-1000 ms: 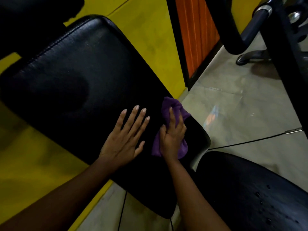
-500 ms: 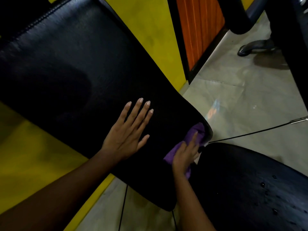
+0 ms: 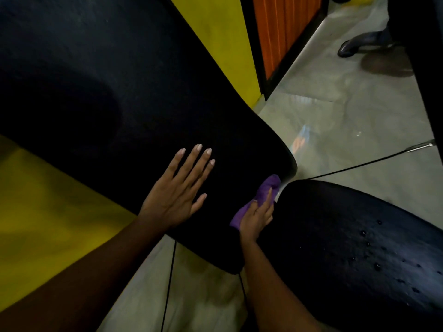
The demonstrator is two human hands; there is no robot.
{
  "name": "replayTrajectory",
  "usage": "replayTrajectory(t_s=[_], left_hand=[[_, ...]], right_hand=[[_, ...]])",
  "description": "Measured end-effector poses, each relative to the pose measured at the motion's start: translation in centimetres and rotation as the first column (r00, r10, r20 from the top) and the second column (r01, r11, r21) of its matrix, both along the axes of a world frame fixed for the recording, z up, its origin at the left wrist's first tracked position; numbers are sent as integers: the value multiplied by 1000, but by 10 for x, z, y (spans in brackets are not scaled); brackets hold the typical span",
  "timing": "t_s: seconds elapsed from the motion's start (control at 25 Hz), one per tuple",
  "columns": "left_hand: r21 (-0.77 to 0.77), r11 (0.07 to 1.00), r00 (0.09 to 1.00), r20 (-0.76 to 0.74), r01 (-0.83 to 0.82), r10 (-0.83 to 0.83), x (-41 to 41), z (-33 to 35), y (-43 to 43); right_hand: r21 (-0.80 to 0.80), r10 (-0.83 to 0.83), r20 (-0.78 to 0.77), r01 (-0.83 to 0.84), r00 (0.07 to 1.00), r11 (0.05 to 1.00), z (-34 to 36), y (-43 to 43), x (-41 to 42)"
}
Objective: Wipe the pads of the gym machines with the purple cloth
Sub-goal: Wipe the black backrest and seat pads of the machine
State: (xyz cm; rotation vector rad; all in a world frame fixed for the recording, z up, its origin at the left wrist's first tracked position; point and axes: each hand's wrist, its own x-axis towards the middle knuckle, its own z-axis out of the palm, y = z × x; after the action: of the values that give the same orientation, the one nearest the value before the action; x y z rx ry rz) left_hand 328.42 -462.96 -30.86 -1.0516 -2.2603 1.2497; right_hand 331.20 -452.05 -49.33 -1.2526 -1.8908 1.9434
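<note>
The wiping has slid down the big black pad (image 3: pixel 119 92): the left hand (image 3: pixel 178 188) stays flat at frame centre, fingers straight and slightly spread, while the purple cloth (image 3: pixel 266 190) has gone from the pad's face to its lower-right corner, where the right hand (image 3: pixel 256 216) presses it with fingers together and nearly straight. I'd say this pad is nearly done. The gap to the droplet-speckled seat pad (image 3: pixel 347 236) at right is tight, with open floor (image 3: pixel 347 121) beyond.

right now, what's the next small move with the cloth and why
Probably slide the purple cloth right onto the seat pad: the right hand presses it at the lower corner of the back pad, and droplets sit on the seat.
</note>
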Motion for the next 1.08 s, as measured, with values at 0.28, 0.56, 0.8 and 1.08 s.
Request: replayTrajectory(t_s=[0.28,0.56,0.8,1.08], left_hand=[[42,999,1000,-6,6,-6,-2,-5,0],[100,995,999,29,12,-15,-2,-4,1],[101,995,999,35,19,-22,-5,-8,-2],[366,901,954,264,-235,141,25,25,17]], right_hand=[[191,85,-438,0,895,982,58,12,-18],[162,-17,-190,49,982,986,30,37,-49],[68,91,-131,-82,987,994,-1,64,-27],[296,332,-394,-223,857,929,112,81,7]])
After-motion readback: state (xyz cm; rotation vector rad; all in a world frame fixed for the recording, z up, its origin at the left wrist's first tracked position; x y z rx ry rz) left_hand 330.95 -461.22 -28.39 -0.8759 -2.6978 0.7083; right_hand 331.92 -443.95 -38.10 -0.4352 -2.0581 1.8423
